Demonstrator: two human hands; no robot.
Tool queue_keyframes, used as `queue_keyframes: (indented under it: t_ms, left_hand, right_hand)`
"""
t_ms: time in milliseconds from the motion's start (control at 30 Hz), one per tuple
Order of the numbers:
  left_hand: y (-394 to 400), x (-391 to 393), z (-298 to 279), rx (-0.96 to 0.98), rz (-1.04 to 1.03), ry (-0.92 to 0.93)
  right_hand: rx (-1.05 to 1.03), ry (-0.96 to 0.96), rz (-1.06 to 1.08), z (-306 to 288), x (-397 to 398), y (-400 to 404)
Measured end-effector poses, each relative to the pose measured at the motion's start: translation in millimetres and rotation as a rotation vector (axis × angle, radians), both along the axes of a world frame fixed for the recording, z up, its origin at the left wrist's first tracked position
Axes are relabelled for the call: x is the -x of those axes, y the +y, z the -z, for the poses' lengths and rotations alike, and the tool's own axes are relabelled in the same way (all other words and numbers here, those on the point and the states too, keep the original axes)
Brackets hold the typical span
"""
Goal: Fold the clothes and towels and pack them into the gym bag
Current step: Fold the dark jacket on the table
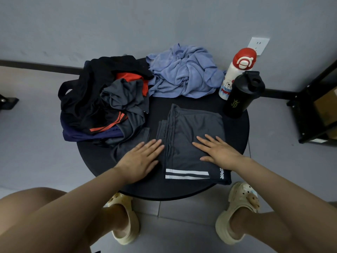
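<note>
Dark grey shorts [195, 128] with two white stripes lie folded flat on the round black table [237, 132]. My right hand [217, 150] presses flat on their right half, fingers straight. My left hand [142, 157] lies flat at their left edge, fingers spread. A crumpled blue towel [184, 73] sits at the back of the table. At the left lies a heap of clothes [102, 99]: black, grey and orange-red pieces over something navy with a black strap, possibly the gym bag.
A white bottle [235, 73] with a red cap and a black shaker bottle [242, 94] stand at the table's right rim. A black shelf frame [317, 99] stands on the floor at the right. My feet in cream clogs are under the table's front edge.
</note>
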State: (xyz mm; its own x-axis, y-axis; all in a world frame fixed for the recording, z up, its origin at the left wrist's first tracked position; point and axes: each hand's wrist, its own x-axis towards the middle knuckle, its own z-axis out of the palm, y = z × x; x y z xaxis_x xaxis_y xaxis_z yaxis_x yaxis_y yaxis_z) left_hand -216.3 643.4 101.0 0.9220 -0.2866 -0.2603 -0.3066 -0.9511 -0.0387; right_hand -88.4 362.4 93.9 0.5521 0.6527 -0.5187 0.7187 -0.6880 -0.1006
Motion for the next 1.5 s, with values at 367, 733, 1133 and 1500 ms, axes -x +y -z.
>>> queue_keyframes:
  t_ms: [367,733,1133,1500]
  left_hand:
    - [-36,-16,16,-0.073,0.265,0.166]
    - [-12,-28,5,0.234,0.09,0.187]
    - [-1,-36,1,-0.112,0.301,0.183]
    - [-9,-33,-6,0.049,0.215,0.135]
  right_hand:
    - [-0.197,0.019,-0.143,4,36,-33]
    - [-0.308,-0.138,-0.232,0,44,-46]
    - [-0.09,-0.127,-0.363,8,30,-60]
    - [-0.48,-0.29,-0.339,-8,40,-59]
